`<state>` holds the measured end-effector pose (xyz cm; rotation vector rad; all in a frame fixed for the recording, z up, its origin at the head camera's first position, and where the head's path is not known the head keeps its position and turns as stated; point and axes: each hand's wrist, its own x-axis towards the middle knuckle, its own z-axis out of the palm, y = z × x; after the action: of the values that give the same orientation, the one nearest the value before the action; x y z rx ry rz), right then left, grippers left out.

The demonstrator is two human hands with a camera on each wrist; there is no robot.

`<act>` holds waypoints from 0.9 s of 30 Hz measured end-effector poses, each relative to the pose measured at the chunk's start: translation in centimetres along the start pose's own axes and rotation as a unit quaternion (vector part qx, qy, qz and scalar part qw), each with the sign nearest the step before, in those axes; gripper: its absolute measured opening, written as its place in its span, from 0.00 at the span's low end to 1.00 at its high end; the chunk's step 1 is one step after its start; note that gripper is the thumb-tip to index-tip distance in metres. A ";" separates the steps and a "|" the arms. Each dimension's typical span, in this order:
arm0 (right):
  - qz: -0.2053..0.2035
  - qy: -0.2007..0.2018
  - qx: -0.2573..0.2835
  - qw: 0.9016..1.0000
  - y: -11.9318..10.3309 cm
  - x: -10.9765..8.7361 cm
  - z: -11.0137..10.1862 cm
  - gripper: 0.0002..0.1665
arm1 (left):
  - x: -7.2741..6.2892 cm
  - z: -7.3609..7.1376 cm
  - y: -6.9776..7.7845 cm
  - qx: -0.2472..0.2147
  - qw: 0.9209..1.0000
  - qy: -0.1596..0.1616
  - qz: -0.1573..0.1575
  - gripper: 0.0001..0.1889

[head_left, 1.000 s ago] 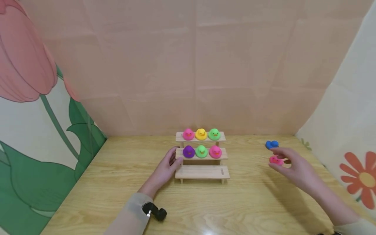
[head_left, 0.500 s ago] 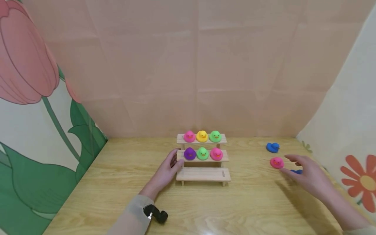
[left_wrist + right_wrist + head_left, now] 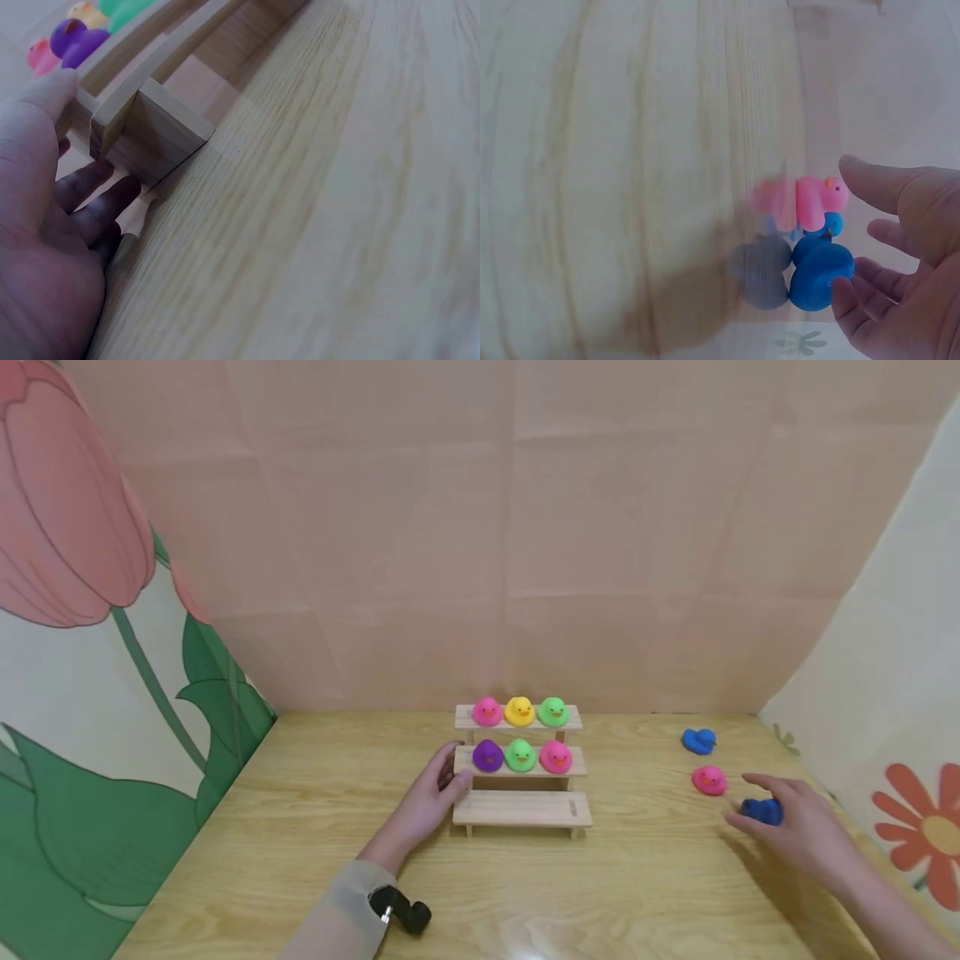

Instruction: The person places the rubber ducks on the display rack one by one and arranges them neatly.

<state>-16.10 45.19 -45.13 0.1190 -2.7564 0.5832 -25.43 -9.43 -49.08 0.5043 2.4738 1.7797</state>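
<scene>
My left hand (image 3: 422, 797) holds the left end of a three-tier wooden display stand (image 3: 517, 808). In the left wrist view its thumb lies on the stand's end and the other fingers curl beside it. My right hand (image 3: 806, 831) is spread around a blue rubber duck (image 3: 761, 811) on the table, thumb and fingers apart. The right wrist view shows the fingers close beside that blue duck (image 3: 821, 277); whether they touch it I cannot tell. A pink duck (image 3: 709, 780) and another blue duck (image 3: 699, 742) sit farther back.
On the top tier stand a pink duck (image 3: 487, 712), a yellow duck (image 3: 519, 711) and a green duck (image 3: 553, 712). The middle tier bears a purple duck (image 3: 488, 756), a green duck (image 3: 521, 755) and a pink duck (image 3: 556, 757). A pinkish backdrop (image 3: 510, 568) closes off the table's back.
My right hand has released the pink duck on the table and moved right and nearer to me, to the blue duck. The left hand stays at the stand.
</scene>
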 end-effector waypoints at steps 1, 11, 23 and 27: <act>0.002 0.000 0.001 1.000 0.1 0.0 0.0 0.44 | 0.0 0.0 0.0 0.000 1.000 0.000 0.000 0.42; 0.032 -0.024 -0.009 0.999 1.4 0.2 -0.1 0.46 | 0.1 0.1 -0.2 -0.001 1.000 0.001 -0.002 0.42; 0.059 -0.079 -0.008 0.995 2.7 0.6 0.0 0.46 | 0.0 0.2 0.0 0.003 1.000 0.003 0.014 0.40; 0.060 -0.078 -0.007 0.995 2.7 0.8 0.0 0.45 | 0.0 0.1 0.2 0.002 1.000 0.006 0.002 0.41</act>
<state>-17.28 47.68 -45.88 -0.0045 -2.9352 0.6087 -25.38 -9.27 -48.96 0.4995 2.4860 1.7858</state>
